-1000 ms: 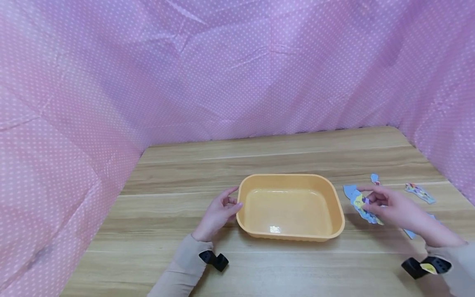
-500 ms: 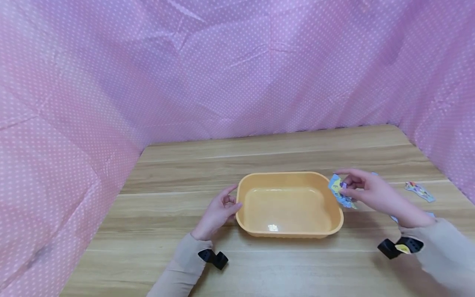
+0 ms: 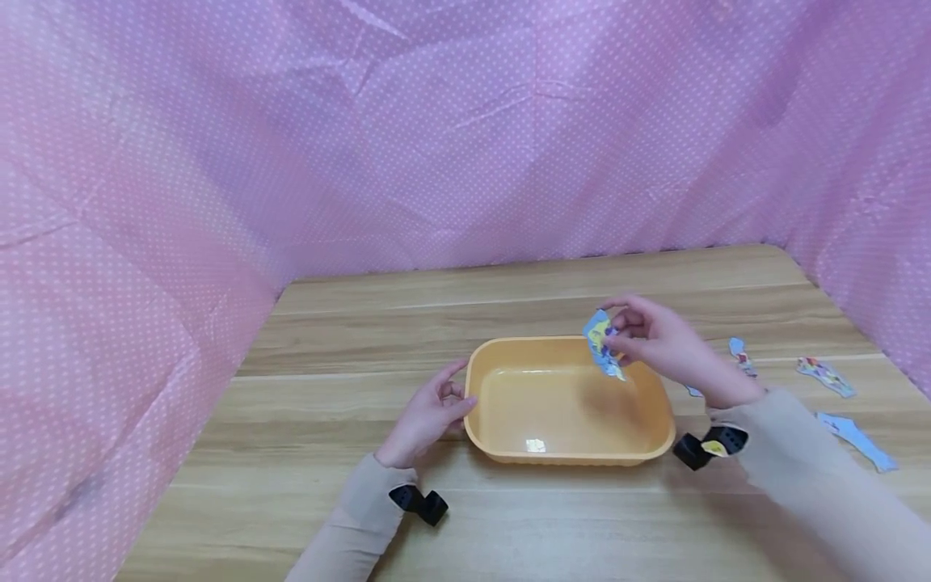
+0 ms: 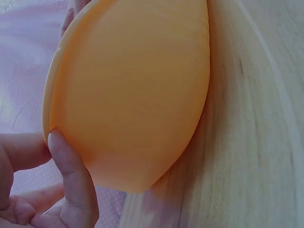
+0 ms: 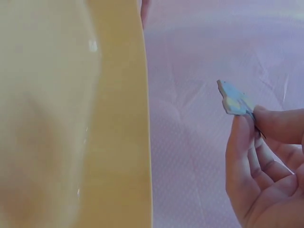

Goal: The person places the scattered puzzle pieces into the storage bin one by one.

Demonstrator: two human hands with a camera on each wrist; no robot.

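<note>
An orange-yellow plastic tub (image 3: 538, 404) with rounded corners stands on the wooden table. At its left end my left hand (image 3: 429, 416) pinches the rim; the left wrist view shows the thumb and a finger (image 4: 71, 166) meeting at that edge. Over the tub's far right part, my right hand (image 3: 658, 343) holds a flat, irregular puzzle piece (image 3: 600, 339) printed in blue, yellow and purple. In the right wrist view this piece (image 5: 233, 99) sits between thumb and fingertips, above rim height. Its shadow falls on the bare tub floor.
Several more pieces lie to the right of the tub: a narrow one (image 3: 740, 356), a colourful one (image 3: 826, 377), a long blue one (image 3: 858, 440), and a blue one (image 3: 694, 391) partly behind the right forearm. Pink dotted cloth (image 3: 465, 162) hangs behind the table (image 3: 349, 339).
My right hand has lifted the puzzle piece from the right side of the table and carried it left over the tub. The left hand has stayed at the rim.
</note>
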